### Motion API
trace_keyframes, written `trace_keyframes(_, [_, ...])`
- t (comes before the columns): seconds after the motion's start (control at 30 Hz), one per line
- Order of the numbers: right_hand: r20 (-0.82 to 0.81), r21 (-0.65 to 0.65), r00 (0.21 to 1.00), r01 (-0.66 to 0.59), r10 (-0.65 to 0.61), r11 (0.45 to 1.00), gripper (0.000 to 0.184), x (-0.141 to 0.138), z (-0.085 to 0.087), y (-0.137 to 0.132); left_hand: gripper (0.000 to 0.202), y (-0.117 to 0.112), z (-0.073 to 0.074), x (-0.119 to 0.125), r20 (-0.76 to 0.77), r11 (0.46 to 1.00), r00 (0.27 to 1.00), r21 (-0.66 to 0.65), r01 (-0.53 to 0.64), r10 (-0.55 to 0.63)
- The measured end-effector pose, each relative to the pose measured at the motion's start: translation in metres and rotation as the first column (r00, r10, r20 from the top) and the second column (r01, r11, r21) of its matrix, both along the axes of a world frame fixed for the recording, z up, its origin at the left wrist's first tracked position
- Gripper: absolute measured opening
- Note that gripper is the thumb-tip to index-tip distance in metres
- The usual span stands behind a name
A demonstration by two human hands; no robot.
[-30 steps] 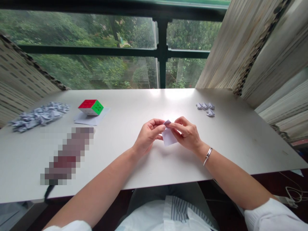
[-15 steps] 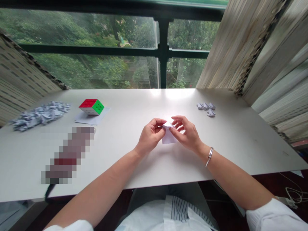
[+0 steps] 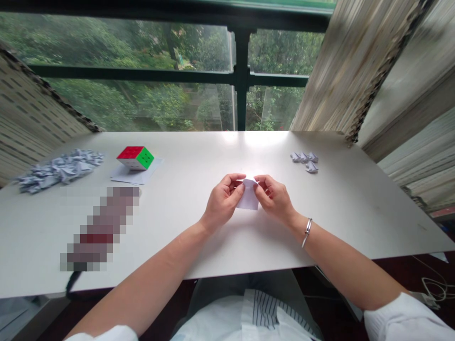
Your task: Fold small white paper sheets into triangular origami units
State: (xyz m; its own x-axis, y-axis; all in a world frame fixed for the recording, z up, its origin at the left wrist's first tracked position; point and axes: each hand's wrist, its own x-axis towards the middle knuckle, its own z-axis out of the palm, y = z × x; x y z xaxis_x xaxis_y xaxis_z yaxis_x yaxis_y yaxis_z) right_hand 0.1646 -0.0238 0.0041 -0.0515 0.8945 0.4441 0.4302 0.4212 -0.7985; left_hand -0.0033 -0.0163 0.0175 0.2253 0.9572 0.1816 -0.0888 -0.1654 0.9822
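Observation:
A small white sheet of paper [image 3: 249,200] is held just over the middle of the table, its upper edge folded. My left hand [image 3: 224,198] pinches its left side between thumb and fingers. On the right side, my right hand [image 3: 273,195] grips the upper edge the same way, thumb toward me. Part of the fold is hidden behind the fingertips. Several folded paper pieces [image 3: 308,160] lie to the right, beyond my right hand.
The white table [image 3: 170,237] stands against a window. On its left are a heap of folded paper pieces [image 3: 64,170], a puzzle cube [image 3: 135,158] on white paper sheets [image 3: 142,177], and a blurred-out long object [image 3: 101,229] with a black strap. Curtains [image 3: 330,66] hang at both sides.
My right hand's fingers have come in from above the paper to its upper right edge. The pointed fold seen before now looks flatter, and the sheet has shifted slightly left.

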Motion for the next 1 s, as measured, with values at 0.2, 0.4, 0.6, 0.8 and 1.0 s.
trace_keyframes(0.2, [0.003,-0.047,0.999,-0.05,0.05,0.998,0.011,-0.001,0.002,-0.001,0.022,-0.001,-0.008,0.004,-0.038,0.999,0.999,0.035,-0.022,0.023])
trace_keyframes(0.4, [-0.175,-0.061,0.978,-0.128,0.116,0.99,0.019,-0.003,-0.001,0.001,0.022,-0.001,-0.01,0.002,-0.072,0.994,0.995,0.087,-0.063,0.069])
trace_keyframes(0.6, [-0.317,-0.103,0.937,-0.189,0.148,0.976,0.023,-0.001,-0.003,0.005,0.025,-0.005,-0.011,0.003,-0.056,0.992,0.997,0.116,-0.05,0.057])
trace_keyframes(0.8, [-0.418,-0.118,0.896,-0.219,0.152,0.969,0.027,0.0,-0.005,0.006,0.025,-0.009,-0.012,0.006,-0.009,0.99,0.999,0.133,-0.05,0.052])
trace_keyframes(1.0, [-0.427,-0.102,0.884,-0.258,0.192,0.961,0.026,0.0,-0.002,0.005,0.024,-0.009,-0.011,0.007,0.068,0.99,0.993,0.1,-0.101,0.094])
